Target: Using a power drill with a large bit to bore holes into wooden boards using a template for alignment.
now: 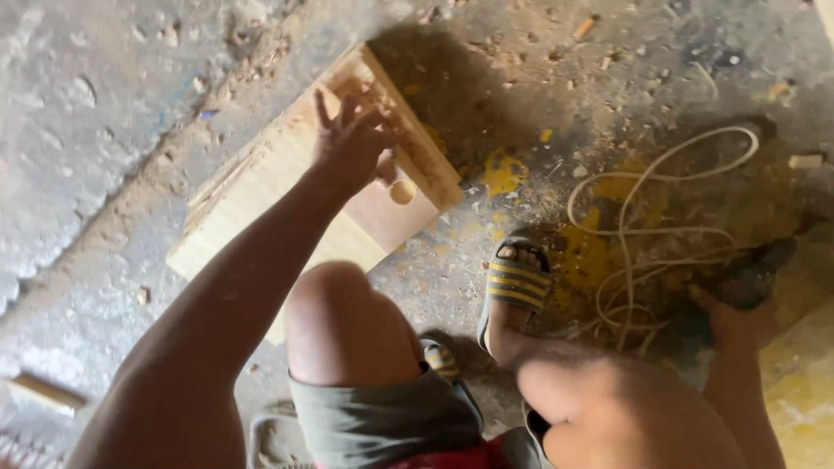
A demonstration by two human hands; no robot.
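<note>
1. Nearest the camera are the person's bare knees and olive shorts (382, 421), with a foot in a striped sandal (514, 282) planted on the dusty floor (78, 130).
2. The right hand (738, 300) is low at the right edge, resting on a dark tool (751, 269); I cannot tell how its fingers are set.
3. A pale cord (647, 230) lies in loose loops on the floor between the sandal and that tool.
4. The left hand (352, 143) reaches forward, fingers spread wide, holding nothing, palm down on the wooden box (261, 195).
5. The box lies on the floor ahead of the left knee, its long axis running from lower left to upper right. It is pale plywood, flat-sided, with a round hole (402, 191) in a recessed panel.
6. Sawdust and wood chips are scattered beyond it.
</note>
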